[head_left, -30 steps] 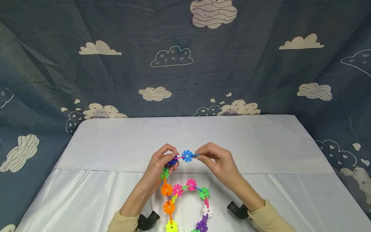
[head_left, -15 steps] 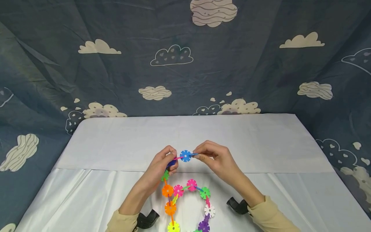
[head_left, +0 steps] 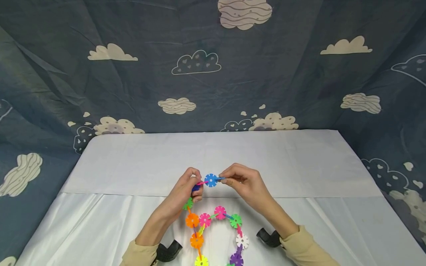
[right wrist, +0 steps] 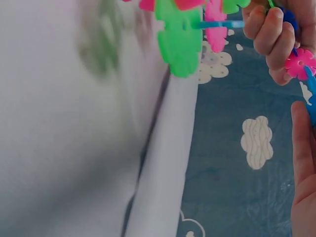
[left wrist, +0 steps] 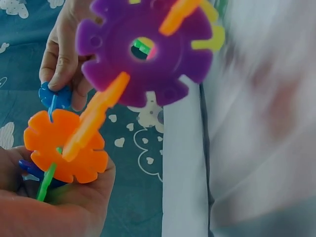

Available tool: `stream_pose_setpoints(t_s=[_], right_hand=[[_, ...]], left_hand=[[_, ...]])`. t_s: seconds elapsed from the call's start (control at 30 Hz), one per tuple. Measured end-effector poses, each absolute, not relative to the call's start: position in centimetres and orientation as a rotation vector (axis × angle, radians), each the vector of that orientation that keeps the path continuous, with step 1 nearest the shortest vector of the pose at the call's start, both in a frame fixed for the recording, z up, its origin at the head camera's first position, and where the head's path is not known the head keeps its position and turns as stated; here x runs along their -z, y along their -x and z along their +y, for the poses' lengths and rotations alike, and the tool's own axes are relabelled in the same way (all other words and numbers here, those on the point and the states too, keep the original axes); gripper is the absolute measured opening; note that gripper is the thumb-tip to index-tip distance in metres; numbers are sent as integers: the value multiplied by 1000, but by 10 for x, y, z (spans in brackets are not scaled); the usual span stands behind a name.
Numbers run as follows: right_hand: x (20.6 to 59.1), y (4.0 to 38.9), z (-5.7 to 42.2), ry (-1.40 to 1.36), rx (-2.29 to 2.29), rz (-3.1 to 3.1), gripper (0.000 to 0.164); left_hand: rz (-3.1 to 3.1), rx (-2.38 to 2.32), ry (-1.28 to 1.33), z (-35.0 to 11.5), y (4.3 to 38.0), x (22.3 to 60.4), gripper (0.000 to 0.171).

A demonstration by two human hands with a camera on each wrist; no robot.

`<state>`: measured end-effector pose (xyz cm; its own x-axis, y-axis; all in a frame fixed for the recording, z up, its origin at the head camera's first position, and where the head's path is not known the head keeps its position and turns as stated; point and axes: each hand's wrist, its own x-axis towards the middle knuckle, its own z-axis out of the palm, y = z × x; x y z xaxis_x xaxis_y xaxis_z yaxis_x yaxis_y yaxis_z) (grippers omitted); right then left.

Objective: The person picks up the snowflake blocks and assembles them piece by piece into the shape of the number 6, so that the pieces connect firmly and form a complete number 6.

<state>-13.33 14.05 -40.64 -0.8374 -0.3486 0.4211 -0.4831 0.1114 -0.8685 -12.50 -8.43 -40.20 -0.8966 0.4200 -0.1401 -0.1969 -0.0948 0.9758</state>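
Note:
My left hand grips a dark blue notched disc near the end of a chain of colourful snowflake-shaped plastic discs. Beyond it a pink disc, seen edge-on, links to a blue disc facing the camera. My right hand pinches another blue disc, edge-on at the chain's end, between thumb and fingers. From the left hand the chain hangs down past a green disc and an orange disc. The left wrist view has a purple disc large in front.
The chain's other part curves between the forearms, with a pink disc, a white disc and a purple disc. Its lower end leaves the frame. A white cloth covers the table. Behind hangs a dark cloud-print curtain.
Both hands and the blue discs between them have shifted slightly left. More of the dark blue disc is covered by the left hand than a second ago. Both grips continue.

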Motion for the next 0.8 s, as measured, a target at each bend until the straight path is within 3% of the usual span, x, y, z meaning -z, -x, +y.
stream_pose_setpoints(t_s=[0.8], right_hand=[[409, 133, 146, -956, -1839, -2216, 18]], left_hand=[[1749, -2016, -288, -81, 122, 402, 7]])
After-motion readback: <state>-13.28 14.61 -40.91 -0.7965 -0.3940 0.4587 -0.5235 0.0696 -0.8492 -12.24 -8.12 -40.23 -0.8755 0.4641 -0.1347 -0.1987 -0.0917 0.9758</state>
